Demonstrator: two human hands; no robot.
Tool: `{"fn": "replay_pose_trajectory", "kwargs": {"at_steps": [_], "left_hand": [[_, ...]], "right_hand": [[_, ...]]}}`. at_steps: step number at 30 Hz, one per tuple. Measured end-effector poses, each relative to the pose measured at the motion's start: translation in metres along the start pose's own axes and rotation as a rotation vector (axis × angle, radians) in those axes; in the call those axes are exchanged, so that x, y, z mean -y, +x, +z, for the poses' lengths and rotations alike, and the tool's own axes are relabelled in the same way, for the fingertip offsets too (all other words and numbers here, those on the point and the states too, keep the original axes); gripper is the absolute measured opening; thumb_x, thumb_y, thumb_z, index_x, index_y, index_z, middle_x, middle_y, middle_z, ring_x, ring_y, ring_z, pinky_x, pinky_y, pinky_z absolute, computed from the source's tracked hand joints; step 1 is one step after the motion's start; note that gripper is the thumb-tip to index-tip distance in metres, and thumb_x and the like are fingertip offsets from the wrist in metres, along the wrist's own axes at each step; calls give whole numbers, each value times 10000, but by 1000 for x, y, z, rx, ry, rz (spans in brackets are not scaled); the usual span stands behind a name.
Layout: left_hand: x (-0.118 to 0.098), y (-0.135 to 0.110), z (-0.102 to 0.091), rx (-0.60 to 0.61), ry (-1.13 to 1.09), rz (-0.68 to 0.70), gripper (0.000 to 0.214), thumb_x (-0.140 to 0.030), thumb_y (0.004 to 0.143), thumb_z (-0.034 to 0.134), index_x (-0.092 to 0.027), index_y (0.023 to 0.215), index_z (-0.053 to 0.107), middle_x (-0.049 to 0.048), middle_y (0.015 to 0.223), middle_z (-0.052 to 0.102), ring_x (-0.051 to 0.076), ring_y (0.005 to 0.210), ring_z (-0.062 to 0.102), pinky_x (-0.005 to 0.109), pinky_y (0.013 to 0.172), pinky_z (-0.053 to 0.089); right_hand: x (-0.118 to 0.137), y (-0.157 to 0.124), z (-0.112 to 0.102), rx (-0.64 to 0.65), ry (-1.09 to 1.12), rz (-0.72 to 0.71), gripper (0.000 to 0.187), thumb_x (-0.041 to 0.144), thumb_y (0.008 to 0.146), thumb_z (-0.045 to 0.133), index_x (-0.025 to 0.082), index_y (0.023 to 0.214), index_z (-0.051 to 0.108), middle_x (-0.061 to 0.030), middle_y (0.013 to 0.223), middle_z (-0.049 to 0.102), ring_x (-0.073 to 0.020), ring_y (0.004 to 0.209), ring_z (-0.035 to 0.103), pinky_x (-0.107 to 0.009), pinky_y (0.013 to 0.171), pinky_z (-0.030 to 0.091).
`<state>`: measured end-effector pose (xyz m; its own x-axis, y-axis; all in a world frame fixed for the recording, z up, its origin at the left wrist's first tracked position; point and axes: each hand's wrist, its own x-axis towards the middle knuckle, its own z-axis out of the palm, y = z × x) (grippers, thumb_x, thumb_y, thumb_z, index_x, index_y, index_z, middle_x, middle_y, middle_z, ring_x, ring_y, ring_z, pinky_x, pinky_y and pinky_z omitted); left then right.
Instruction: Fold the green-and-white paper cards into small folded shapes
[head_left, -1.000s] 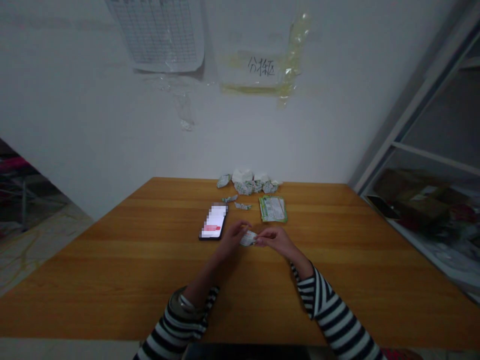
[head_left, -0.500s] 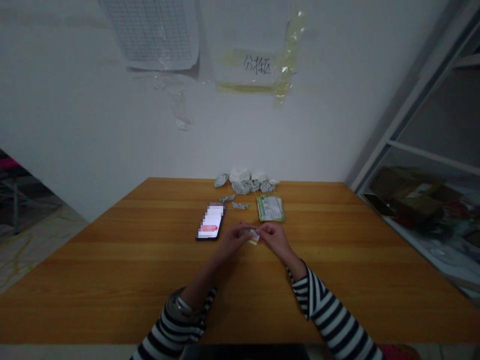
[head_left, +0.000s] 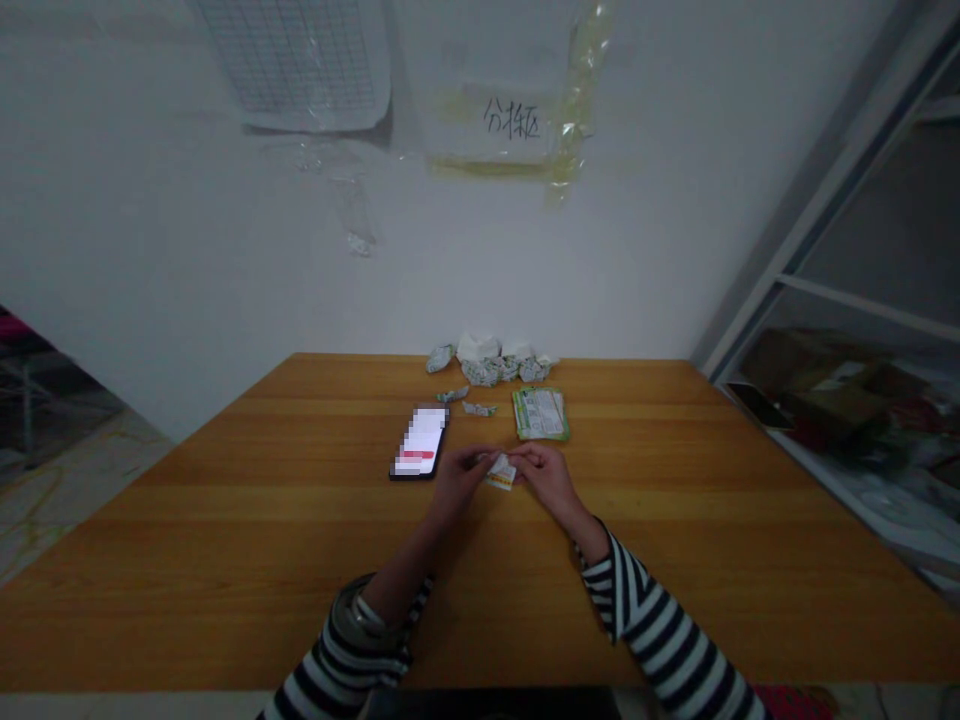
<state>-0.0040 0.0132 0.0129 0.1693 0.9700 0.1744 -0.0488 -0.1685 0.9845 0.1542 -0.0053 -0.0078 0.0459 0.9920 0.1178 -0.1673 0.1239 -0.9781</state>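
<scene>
The picture is dim and flat, with soft, grainy detail. Faint sheen lies across the desk; the phone screen glows brightest. Wide-angle bending curves the shelf and desk edges. Light seems to come from overhead.

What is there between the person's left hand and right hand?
In the head view, a small folded wrapper, white with an orange edge, lies between the left hand and the right hand, pinched by both.
</scene>
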Motion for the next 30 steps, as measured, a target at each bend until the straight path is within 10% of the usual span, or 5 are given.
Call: {"fn": "replay_pose_trajectory", "kwargs": {"at_steps": [30], "left_hand": [[-1,-4,3,-104,250,49,319,-434,741,664,-120,691,692,0,590,623,120,541,527,215,506,388]], "right_hand": [[1,-5,11,-147,-79,-50,252,387,702,678,186,583,585,35,456,594,-120,394,551,-209,392,440]]}}
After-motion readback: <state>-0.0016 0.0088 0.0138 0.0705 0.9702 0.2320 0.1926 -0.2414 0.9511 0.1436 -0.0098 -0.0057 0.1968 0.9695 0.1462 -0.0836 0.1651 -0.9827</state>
